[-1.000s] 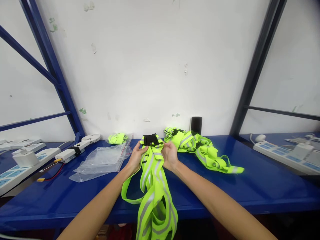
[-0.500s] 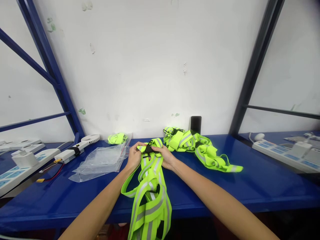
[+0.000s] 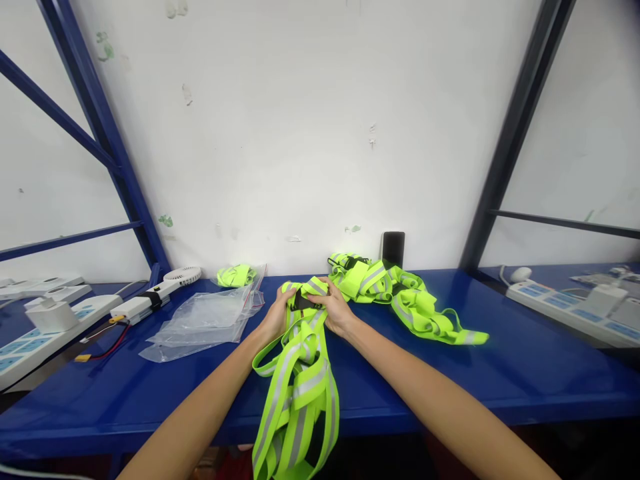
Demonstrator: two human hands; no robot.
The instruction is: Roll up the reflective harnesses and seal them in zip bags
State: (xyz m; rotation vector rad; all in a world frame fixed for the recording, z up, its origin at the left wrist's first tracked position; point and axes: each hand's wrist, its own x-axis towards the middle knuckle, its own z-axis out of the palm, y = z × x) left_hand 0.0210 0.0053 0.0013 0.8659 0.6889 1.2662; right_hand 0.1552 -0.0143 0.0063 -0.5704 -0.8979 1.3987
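A neon yellow reflective strap harness (image 3: pixel 300 387) with grey stripes hangs from my two hands over the table's front edge. My left hand (image 3: pixel 277 313) is closed around its upper left side, beside a black buckle (image 3: pixel 301 301). On the other side of the buckle, my right hand (image 3: pixel 337 310) grips the upper right strap, thumb on top. Some fingers of both hands are hidden behind the webbing. Past my right hand lie more neon reflective straps (image 3: pixel 367 283) in a loose heap, trailing to the right.
Clear plastic bags (image 3: pixel 205 317) lie on the blue table (image 3: pixel 400 380) at left, near a folded neon bundle (image 3: pixel 236 275). A small white fan (image 3: pixel 183 275) and a power strip (image 3: pixel 55 340) are further left. A black phone (image 3: pixel 393 249) leans against the wall; another power strip (image 3: pixel 560 310) is at right.
My left hand has shifted slightly right, closer to my right hand. The top of the harness is drawn together around the buckle, and its hanging loops have swung a little.
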